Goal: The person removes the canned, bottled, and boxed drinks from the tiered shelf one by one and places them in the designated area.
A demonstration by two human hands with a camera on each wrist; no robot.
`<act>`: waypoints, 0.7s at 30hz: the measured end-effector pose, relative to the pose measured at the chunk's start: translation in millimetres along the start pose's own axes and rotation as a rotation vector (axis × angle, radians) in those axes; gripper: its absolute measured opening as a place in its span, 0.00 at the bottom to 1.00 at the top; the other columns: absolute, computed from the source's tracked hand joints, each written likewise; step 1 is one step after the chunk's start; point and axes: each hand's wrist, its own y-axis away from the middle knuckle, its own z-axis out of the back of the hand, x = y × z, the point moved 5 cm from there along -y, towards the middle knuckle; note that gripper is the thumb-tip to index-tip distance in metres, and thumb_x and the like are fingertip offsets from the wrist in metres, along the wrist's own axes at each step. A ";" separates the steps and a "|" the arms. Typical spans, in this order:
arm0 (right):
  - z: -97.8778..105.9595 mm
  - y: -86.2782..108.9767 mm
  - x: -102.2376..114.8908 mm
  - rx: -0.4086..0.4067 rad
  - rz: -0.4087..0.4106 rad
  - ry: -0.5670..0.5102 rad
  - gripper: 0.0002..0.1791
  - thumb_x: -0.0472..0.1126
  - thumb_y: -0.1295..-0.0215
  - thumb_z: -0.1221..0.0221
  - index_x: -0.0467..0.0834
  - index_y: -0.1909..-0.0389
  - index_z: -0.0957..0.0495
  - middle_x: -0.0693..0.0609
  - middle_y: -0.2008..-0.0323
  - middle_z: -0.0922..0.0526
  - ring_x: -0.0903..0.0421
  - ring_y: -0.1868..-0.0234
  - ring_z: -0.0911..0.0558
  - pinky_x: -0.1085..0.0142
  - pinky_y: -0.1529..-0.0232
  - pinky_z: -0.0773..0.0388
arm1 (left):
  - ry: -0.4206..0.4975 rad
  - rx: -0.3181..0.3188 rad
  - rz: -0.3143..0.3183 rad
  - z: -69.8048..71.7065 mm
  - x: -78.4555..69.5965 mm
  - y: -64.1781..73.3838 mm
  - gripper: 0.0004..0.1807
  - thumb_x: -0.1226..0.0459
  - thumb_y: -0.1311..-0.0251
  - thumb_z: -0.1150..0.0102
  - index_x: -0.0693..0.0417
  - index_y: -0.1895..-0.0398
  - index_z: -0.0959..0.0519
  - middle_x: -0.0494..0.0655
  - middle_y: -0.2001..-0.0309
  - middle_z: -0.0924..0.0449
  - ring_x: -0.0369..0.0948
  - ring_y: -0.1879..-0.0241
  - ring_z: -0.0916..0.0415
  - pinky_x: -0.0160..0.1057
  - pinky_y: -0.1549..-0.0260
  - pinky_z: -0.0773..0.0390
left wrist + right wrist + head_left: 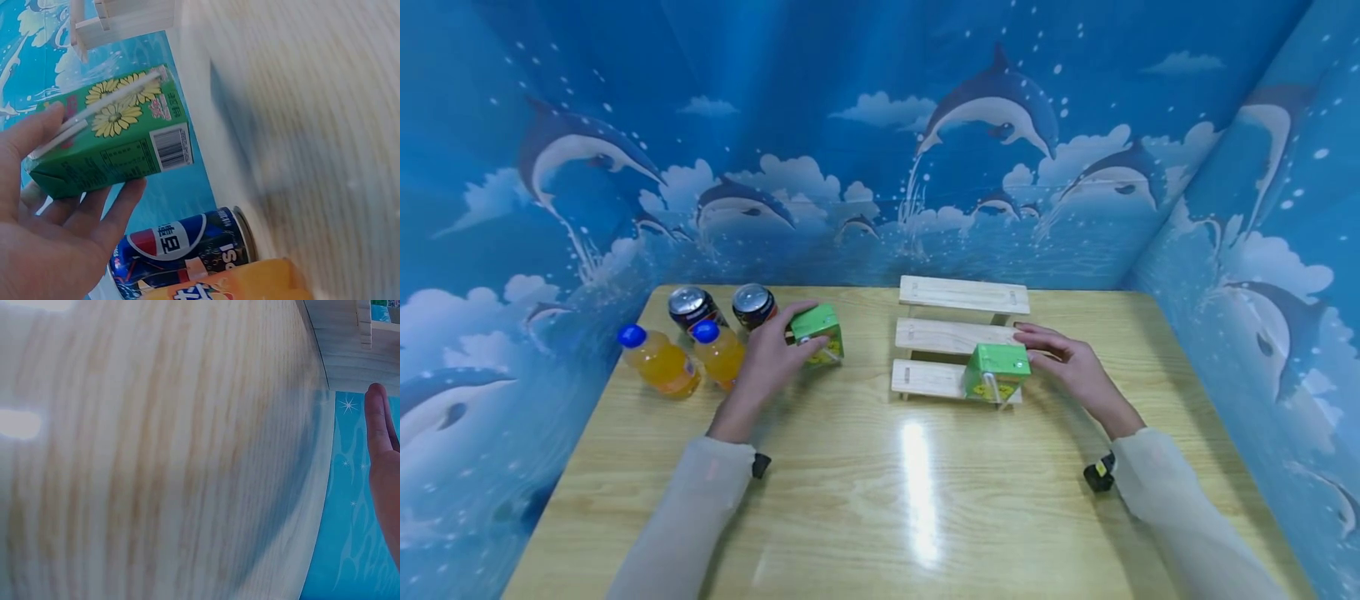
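My left hand (775, 350) grips a green drink carton (106, 134) with yellow flowers and a straw on its side. Thumb and fingers press it from opposite sides, above the table and right of the cans. A second green carton (997, 372) stands at the right end of the lowest step of a three-step wooden rack (925, 377). Beside that carton's right face is my right hand (1075, 371), its fingers extended and no grip on it visible; whether a fingertip touches it I cannot tell. The right wrist view catches only part of this hand (384, 469), near the rack.
Two orange drink bottles (662, 364) with blue caps stand at the table's left, with two dark soda cans (692, 307) behind them. One can (169, 250) shows a Pepsi label. A dolphin-printed curtain (850, 125) encloses the wooden table (835, 500).
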 end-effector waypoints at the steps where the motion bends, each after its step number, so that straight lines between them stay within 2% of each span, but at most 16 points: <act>1: 0.0 0.0 0.0 0.000 0.000 0.001 0.24 0.44 0.16 0.39 0.39 0.26 0.22 0.44 0.17 0.32 0.79 0.29 0.30 0.82 0.37 0.24 | 0.003 -0.005 0.012 0.6 1.9 0.4 0.35 0.56 0.29 0.26 0.39 0.21 0.26 0.54 0.27 0.23 0.56 0.36 0.21 0.60 0.39 0.17; 7: 0.0 0.2 -0.2 -0.002 -0.001 0.006 0.24 0.44 0.17 0.39 0.39 0.26 0.22 0.46 0.18 0.31 0.80 0.29 0.30 0.82 0.37 0.24 | 0.006 -0.021 0.045 3.2 10.0 2.2 0.35 0.55 0.29 0.26 0.37 0.20 0.28 0.53 0.26 0.23 0.56 0.35 0.22 0.61 0.38 0.19; 15: 0.3 0.1 -1.3 -0.005 -0.001 0.002 0.24 0.44 0.17 0.39 0.40 0.26 0.22 0.46 0.17 0.31 0.79 0.29 0.30 0.83 0.37 0.24 | -0.024 -0.037 0.032 4.0 17.4 4.2 0.34 0.56 0.28 0.27 0.40 0.21 0.27 0.57 0.29 0.22 0.58 0.37 0.21 0.61 0.39 0.19; 21: 0.0 0.4 -0.9 -0.008 -0.010 -0.002 0.25 0.45 0.17 0.39 0.40 0.26 0.22 0.46 0.17 0.31 0.79 0.29 0.30 0.83 0.37 0.24 | -0.035 -0.048 0.038 3.4 21.7 5.7 0.34 0.57 0.27 0.28 0.44 0.21 0.27 0.58 0.28 0.23 0.59 0.37 0.21 0.62 0.39 0.19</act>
